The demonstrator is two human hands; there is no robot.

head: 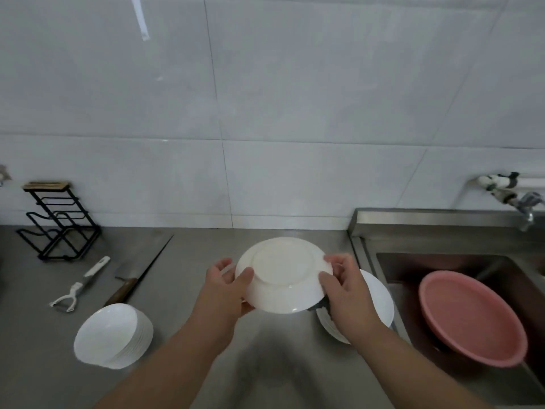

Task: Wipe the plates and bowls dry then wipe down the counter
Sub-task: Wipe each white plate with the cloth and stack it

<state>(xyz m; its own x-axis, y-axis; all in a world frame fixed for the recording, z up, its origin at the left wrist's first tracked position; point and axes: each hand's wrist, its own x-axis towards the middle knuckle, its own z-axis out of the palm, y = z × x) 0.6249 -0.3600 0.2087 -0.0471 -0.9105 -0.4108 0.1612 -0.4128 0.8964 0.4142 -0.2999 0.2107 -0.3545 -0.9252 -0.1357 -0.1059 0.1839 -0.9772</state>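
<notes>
Above the grey steel desk, a white round ceramic plate is held underside-up, the left hand gripping its left rim and the right hand its right rim, a dark cloth showing beneath, beside a stack of white plates.

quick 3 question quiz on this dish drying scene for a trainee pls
1. True or false: the held plate shows its underside to the camera.
2. What lies in the sink? A) a pink basin B) a cleaver C) a peeler
3. Fill in: the stack of bowls stands to the ___ of the held plate.

Key: 1 true; 2 A; 3 left
</notes>
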